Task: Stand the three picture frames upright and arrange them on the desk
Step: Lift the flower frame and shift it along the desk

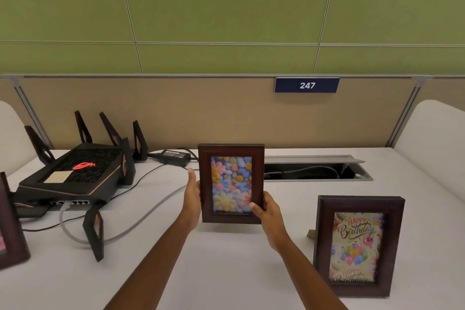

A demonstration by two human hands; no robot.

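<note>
A dark wooden frame with a flower picture (231,158) is held upright over the middle of the white desk (226,272), slightly above its surface. My left hand (192,196) grips its left edge and my right hand (266,211) grips its lower right corner. A second dark frame with a "Happy Birthday" picture (358,246) stands upright on the desk at the right, its back stand showing behind it. A third dark frame (11,224) stands at the far left, cut off by the view's edge.
A black router with several antennas (75,171) sits at the left with grey and black cables (141,219) running across the desk. A power adapter (176,156) lies behind. An open cable tray (314,168) is recessed at the back right. A beige partition (201,113) bounds the desk.
</note>
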